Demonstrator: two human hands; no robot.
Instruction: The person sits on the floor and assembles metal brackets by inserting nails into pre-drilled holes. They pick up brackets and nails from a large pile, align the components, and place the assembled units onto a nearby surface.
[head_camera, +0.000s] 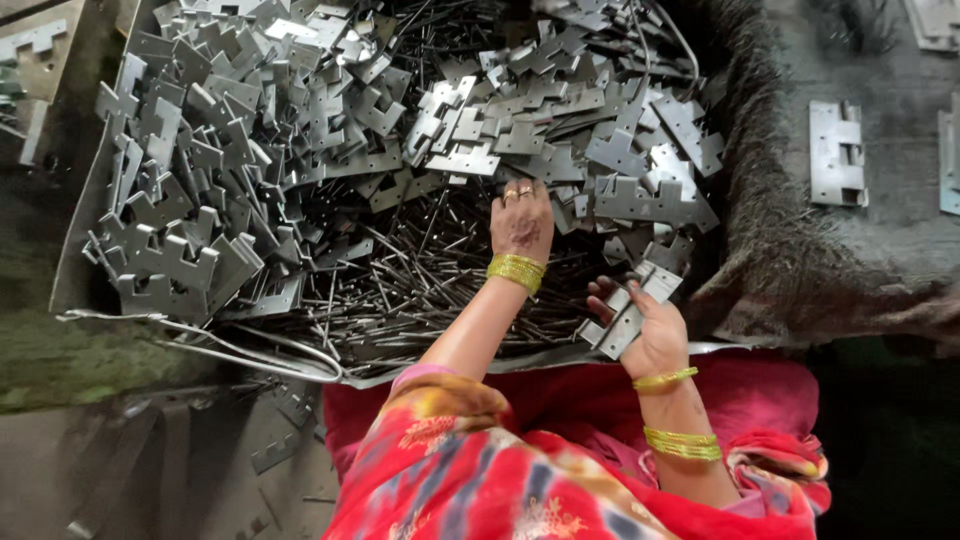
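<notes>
Over a large heap of stamped metal parts, seen from above, a person in a red patterned garment works with both hands. The left hand (520, 222), wearing rings and gold bangles, reaches forward into the pile with fingers curled down among the pieces; whether it has closed on one cannot be told. The right hand (650, 335), also bangled, is held palm up nearer the body, fingers partly curled around a small stack of hinge plates (632, 308).

These plates are flat, grey, dull-shining sheet metal with notched, stepped edges, lying lengthwise across the palm. They sit just beside the near right edge of the heap.

The heap of hinge plates (300, 150) is still very big, spreading left and back in loose, tangled layers. Beneath and in front of it lies a dense bed of thin metal pins (400, 285), like long nails, scattered in every direction.

Judging by this, only a few plates are gathered in the hand and most of the pile remains unsorted.

To the right, on a dark, dusty surface (880, 260), a joined hinge (836, 155) lies flat, well apart from the heap. Bent wire (250, 345) loops along the near left edge.
</notes>
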